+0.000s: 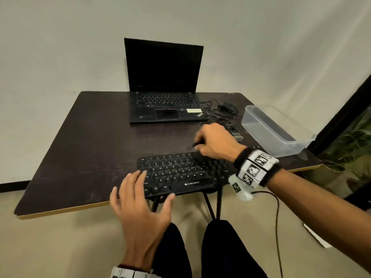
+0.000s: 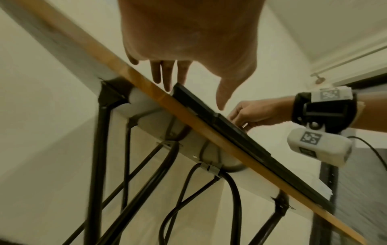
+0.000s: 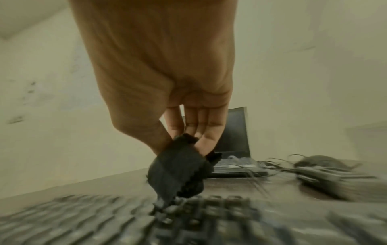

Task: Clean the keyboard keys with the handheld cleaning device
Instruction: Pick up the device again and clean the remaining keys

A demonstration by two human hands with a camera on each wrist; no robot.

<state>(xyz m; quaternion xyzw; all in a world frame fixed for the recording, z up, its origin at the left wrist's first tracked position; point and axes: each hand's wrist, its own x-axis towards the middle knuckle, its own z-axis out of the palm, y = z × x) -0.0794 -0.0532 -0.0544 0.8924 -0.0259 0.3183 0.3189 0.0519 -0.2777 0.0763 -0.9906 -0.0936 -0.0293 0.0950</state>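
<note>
A black keyboard (image 1: 180,173) lies at the table's front edge, its front rim slightly over the edge. My left hand (image 1: 140,195) is spread with straight fingers over the keyboard's left front corner; from the left wrist view its fingertips (image 2: 167,82) sit at the keyboard's (image 2: 220,124) left end. My right hand (image 1: 202,145) hovers at the keyboard's far right edge, where it pinches a small black cleaning piece (image 1: 197,144). In the right wrist view this piece (image 3: 178,172) looks soft with a frilled edge, held between thumb and fingers, its lower tip on the blurred keys (image 3: 104,218).
An open black laptop (image 1: 164,87) stands at the back of the dark table (image 1: 90,137). To its right lie a mouse (image 1: 228,107) with tangled cable, a small black device (image 1: 233,130) and a clear plastic box (image 1: 275,129). Table legs and my knees are below the front edge.
</note>
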